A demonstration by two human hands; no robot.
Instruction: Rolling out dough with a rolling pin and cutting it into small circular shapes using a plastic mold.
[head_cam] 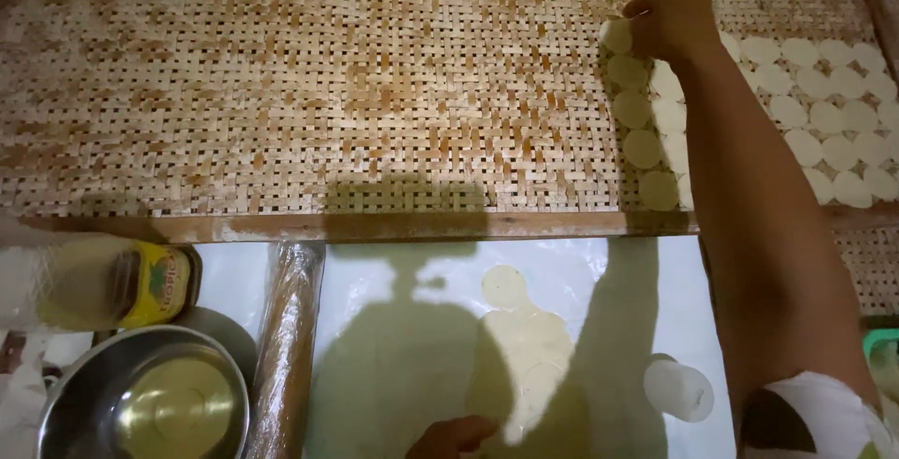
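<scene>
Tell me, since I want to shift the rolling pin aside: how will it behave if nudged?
The rolling pin is a long round cylinder lying on the smooth white board, so it would probably roll sideways at a light push. It looks wrapped in glossy film, so it may feel slippery. The metal bowl beside it would likely stop it on that side.

The left hand (456,437) is cut off by the bottom edge.

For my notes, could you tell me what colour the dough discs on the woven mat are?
The dough discs are pale cream, shown in the head view.
</scene>
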